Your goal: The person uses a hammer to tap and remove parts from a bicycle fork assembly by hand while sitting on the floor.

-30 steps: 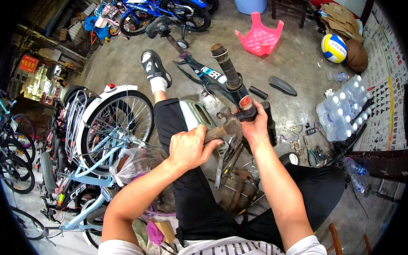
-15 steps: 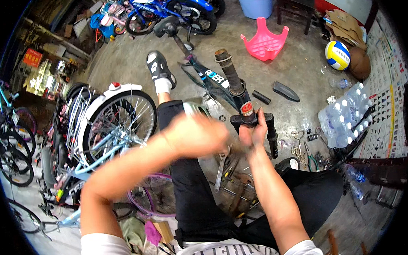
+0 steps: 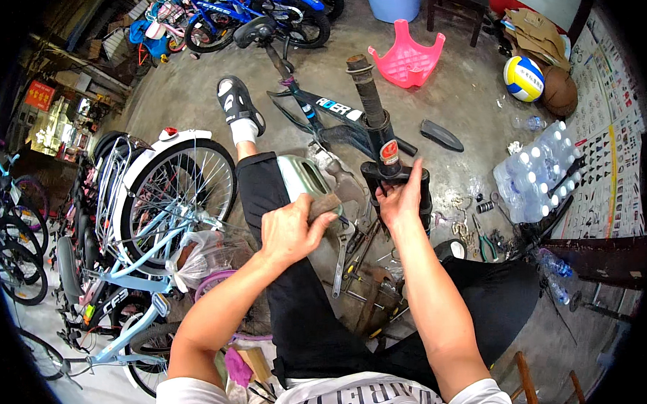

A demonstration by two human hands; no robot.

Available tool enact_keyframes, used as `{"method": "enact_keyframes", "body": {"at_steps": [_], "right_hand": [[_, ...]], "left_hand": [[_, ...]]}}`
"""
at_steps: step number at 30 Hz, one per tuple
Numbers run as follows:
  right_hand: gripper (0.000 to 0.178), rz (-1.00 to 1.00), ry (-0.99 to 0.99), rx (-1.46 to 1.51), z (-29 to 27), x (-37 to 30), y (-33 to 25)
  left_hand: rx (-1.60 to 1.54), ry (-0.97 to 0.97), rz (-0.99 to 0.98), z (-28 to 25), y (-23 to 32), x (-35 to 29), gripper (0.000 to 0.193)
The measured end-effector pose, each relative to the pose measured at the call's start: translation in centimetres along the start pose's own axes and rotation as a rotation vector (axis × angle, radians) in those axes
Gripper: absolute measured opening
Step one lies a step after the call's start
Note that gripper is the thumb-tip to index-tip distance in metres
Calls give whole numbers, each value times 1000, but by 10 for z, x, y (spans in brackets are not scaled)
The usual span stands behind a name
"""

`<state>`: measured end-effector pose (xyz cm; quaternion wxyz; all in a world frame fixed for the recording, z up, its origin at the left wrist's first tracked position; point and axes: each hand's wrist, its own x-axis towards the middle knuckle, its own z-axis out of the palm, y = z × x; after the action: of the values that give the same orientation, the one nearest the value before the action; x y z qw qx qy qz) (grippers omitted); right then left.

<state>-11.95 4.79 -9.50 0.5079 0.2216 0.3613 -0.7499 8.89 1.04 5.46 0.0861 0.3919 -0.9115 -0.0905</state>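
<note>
My left hand (image 3: 290, 233) is closed round a short brown block-like piece (image 3: 326, 206); its exact kind does not show. It is held above my left thigh, to the left of the fork. My right hand (image 3: 400, 199) grips the black bicycle fork (image 3: 388, 168) from below at its crown, thumb pointing up along the side. The fork's bare steerer tube (image 3: 366, 94) rises away from me, with a ring near its worn top end. Behind it lies a dark bicycle frame (image 3: 334, 109) with its saddle (image 3: 255, 32). A pale green hollow piece (image 3: 303, 178) sits beyond my left hand.
An adjustable wrench (image 3: 340, 262), pliers (image 3: 486, 240) and other tools lie on the floor between and beside my legs. A light blue bicycle (image 3: 144, 269) lies at left. Bottled water (image 3: 536, 173), a ball (image 3: 524, 79) and a pink stool (image 3: 407, 56) are at right and ahead.
My left hand, blurred by motion before, has moved down and is sharp now, showing the brown piece. My right hand still holds the fork. The whole view has shifted slightly.
</note>
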Motion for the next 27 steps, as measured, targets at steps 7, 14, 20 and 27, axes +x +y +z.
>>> {"method": "enact_keyframes", "body": {"at_steps": [7, 14, 20, 27], "right_hand": [[63, 156, -185, 92, -1, -22, -9], [65, -217, -383, 477, 2, -41, 41], [74, -86, -548, 902, -9, -51, 43], [49, -39, -482, 896, -15, -50, 60]], "left_hand": [[-19, 5, 8, 0, 11, 10, 47], [-16, 49, 35, -14, 16, 18, 45], [-4, 10, 61, -18, 21, 23, 46], [161, -192, 491, -37, 40, 17, 50]]}}
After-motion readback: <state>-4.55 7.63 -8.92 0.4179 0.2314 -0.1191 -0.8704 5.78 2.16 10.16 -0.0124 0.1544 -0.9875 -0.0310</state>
